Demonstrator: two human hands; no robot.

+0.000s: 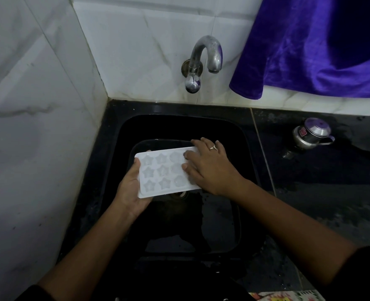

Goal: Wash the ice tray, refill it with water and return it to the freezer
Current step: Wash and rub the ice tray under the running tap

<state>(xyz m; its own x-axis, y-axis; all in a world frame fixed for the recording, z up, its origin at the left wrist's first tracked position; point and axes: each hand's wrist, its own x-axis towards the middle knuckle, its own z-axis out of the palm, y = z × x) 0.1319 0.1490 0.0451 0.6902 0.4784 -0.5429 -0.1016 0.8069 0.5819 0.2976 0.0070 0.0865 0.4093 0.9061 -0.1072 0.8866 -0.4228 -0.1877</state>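
A white plastic ice tray (158, 173) with star-shaped cups is held level above the black sink (114, 153). My left hand (132, 187) grips the tray's left end, thumb on top and fingers underneath. My right hand (208, 168) lies over the tray's right end, fingers spread across the cups and a ring on one finger. The right-hand cups are hidden under that hand. A curved metal tap (203, 59) juts from the tiled wall above the sink; no water runs from it.
A small steel pot (310, 134) with a lid stands on the wet dark counter (331, 181) to the right. A purple cloth (321, 46) hangs over the wall at upper right. White tiled walls close in at the left and back.
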